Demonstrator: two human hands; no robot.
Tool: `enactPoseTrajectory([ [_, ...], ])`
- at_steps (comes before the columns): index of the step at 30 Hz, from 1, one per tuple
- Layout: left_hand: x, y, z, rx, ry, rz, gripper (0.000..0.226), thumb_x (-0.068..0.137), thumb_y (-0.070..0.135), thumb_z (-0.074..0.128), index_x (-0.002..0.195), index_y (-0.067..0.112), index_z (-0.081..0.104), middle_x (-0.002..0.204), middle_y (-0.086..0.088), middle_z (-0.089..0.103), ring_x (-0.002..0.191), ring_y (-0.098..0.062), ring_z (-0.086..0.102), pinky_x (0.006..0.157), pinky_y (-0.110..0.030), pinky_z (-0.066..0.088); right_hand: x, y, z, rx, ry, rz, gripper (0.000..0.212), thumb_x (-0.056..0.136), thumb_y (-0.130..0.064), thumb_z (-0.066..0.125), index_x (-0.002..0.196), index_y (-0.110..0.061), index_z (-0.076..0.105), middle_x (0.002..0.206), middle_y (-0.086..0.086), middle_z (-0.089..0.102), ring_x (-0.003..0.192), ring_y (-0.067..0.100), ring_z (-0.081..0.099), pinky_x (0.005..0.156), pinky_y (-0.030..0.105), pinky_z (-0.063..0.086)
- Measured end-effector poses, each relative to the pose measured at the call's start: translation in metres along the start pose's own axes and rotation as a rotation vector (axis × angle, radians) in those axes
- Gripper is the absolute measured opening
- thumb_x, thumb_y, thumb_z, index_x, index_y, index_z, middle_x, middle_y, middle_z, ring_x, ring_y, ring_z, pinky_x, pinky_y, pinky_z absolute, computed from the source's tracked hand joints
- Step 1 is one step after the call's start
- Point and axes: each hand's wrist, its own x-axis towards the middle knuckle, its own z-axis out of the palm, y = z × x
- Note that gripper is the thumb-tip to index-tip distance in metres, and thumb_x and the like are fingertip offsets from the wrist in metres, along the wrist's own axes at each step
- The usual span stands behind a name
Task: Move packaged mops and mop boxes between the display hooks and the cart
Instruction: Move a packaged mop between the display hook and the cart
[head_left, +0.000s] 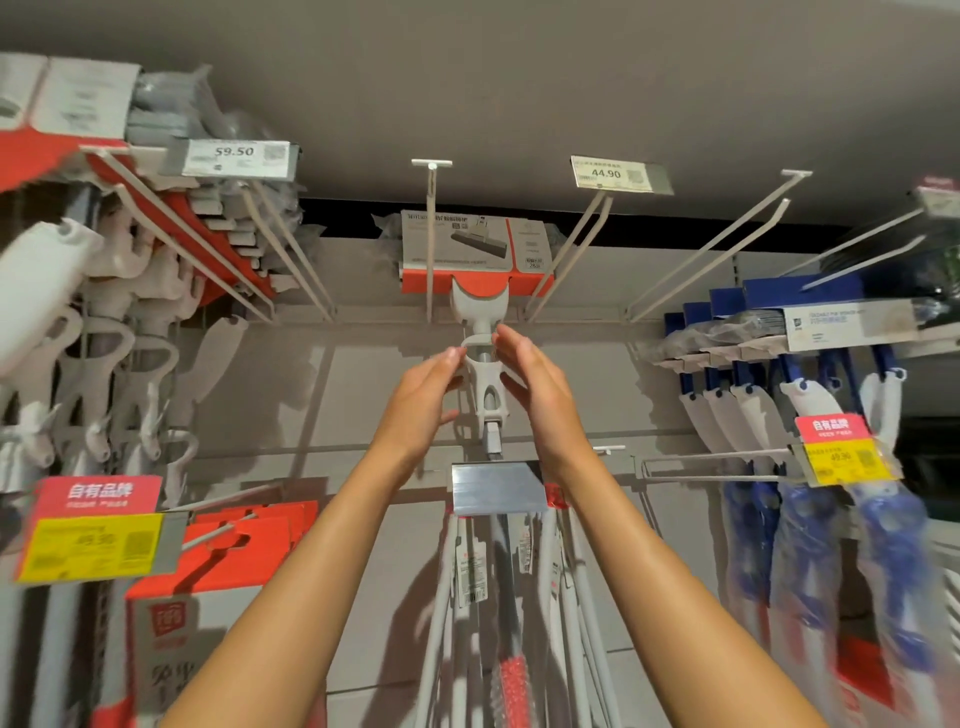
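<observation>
both my arms reach up toward the middle of the display. my left hand (426, 395) and my right hand (535, 384) flank the white neck of a packaged mop (480, 260) that hangs from the centre display hook (431, 234), at twelve o'clock from my hands. the mop's card box, grey above with a red band below, sits high on the hook; its white yoke and handle joint drop down between my palms. my left fingers (451, 358) are nearly straight, and their tips touch the white ring on the neck from the nine o'clock side. my right fingers (506, 338) are straight too, their tips against the same ring from the three o'clock side. neither hand is wrapped round it; both are loose and flat, with the neck in the gap between them.

at one o'clock a price tag reading 44.90 (618, 174) hangs on a bare pair of hooks. at ten o'clock is a tag reading 59.50 (236, 153), with more white-handled mops (130, 332) crowded under it. at three o'clock hang blue mops (810, 374). at six o'clock, under my wrists, a silvery tag holder (496, 486) fronts another row of hanging poles, and red boxes (244, 540) hang at eight o'clock.
</observation>
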Motion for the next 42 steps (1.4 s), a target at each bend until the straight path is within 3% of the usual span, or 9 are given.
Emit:
enactPoseTrajectory([
  [4,-0.027,0.030,-0.012,0.300,0.040,0.219,0.035,0.100,0.050,0.037,0.127,0.049,0.058,0.121,0.039,0.059,0.111,0.026,0.047,0.103,-0.025,0.042,-0.027,-0.035,0.003,-0.076,-0.003,-0.112,0.058,0.096,-0.050,0.038,0.146,-0.022,0.050,0.147,-0.009,0.053,0.135,0.000,0.046,0.115,0.028,0.036],
  [6,-0.042,0.045,-0.018,0.468,0.095,0.285,0.055,0.097,0.051,0.037,0.143,0.028,0.053,0.144,0.016,0.054,0.128,0.011,0.043,0.112,-0.024,0.034,-0.043,-0.050,0.002,-0.124,0.022,-0.142,0.055,0.097,-0.047,0.040,0.146,-0.023,0.049,0.144,-0.013,0.053,0.128,-0.012,0.046,0.106,0.012,0.037],
  [9,-0.071,0.066,-0.025,0.639,0.148,0.317,0.064,0.096,0.057,0.033,0.149,0.024,0.048,0.156,0.003,0.044,0.145,-0.010,0.036,0.120,-0.037,0.031,-0.069,-0.069,0.000,-0.217,0.096,-0.174,0.048,0.100,-0.041,0.043,0.145,-0.024,0.051,0.143,-0.014,0.054,0.121,-0.019,0.046,0.093,-0.002,0.034],
  [18,-0.171,0.129,-0.008,0.938,0.241,0.255,0.068,0.095,0.061,0.029,0.152,0.026,0.042,0.160,0.002,0.037,0.149,-0.016,0.030,0.114,-0.045,0.035,-0.160,-0.130,-0.016,-0.399,0.145,-0.222,0.040,0.105,-0.030,0.048,0.144,-0.024,0.051,0.149,-0.012,0.047,0.138,-0.004,0.036,0.107,0.001,0.024],
  [25,-0.256,0.177,0.026,0.983,0.270,0.183,0.067,0.095,0.058,0.032,0.151,0.025,0.045,0.160,0.001,0.038,0.147,-0.017,0.032,0.113,-0.042,0.035,-0.233,-0.177,-0.047,-0.396,0.105,-0.149,0.042,0.104,-0.032,0.049,0.145,-0.023,0.052,0.153,-0.009,0.044,0.141,-0.001,0.034,0.118,0.024,0.030],
  [31,-0.323,0.215,0.043,1.061,0.258,0.137,0.072,0.093,0.065,0.025,0.150,0.026,0.046,0.159,0.002,0.039,0.146,-0.016,0.033,0.113,-0.043,0.035,-0.292,-0.215,-0.066,-0.422,0.041,-0.096,0.043,0.104,-0.033,0.049,0.146,-0.024,0.050,0.155,-0.010,0.041,0.143,0.000,0.032,0.117,0.019,0.025],
  [35,-0.361,0.244,0.039,1.147,0.284,0.114,0.068,0.096,0.061,0.029,0.149,0.023,0.048,0.158,-0.001,0.041,0.145,-0.020,0.037,0.113,-0.045,0.037,-0.321,-0.241,-0.065,-0.431,-0.001,-0.088,0.046,0.102,-0.038,0.048,0.146,-0.024,0.049,0.156,-0.008,0.040,0.145,0.005,0.030,0.122,0.033,0.026],
  [39,-0.407,0.275,0.022,1.219,0.330,0.101,0.063,0.098,0.057,0.033,0.147,0.022,0.051,0.155,-0.003,0.046,0.142,-0.021,0.040,0.109,-0.046,0.041,-0.354,-0.269,-0.049,-0.424,-0.031,-0.094,0.055,0.096,-0.045,0.043,0.147,-0.023,0.049,0.156,-0.007,0.040,0.146,0.005,0.029,0.118,0.020,0.021],
  [42,-0.447,0.300,0.004,1.248,0.367,0.078,0.063,0.097,0.056,0.035,0.146,0.021,0.051,0.154,-0.005,0.047,0.141,-0.023,0.041,0.108,-0.047,0.041,-0.380,-0.289,-0.030,-0.423,-0.059,-0.101,0.056,0.096,-0.047,0.043,0.147,-0.023,0.049,0.157,-0.006,0.040,0.147,0.007,0.029,0.121,0.027,0.023],
])
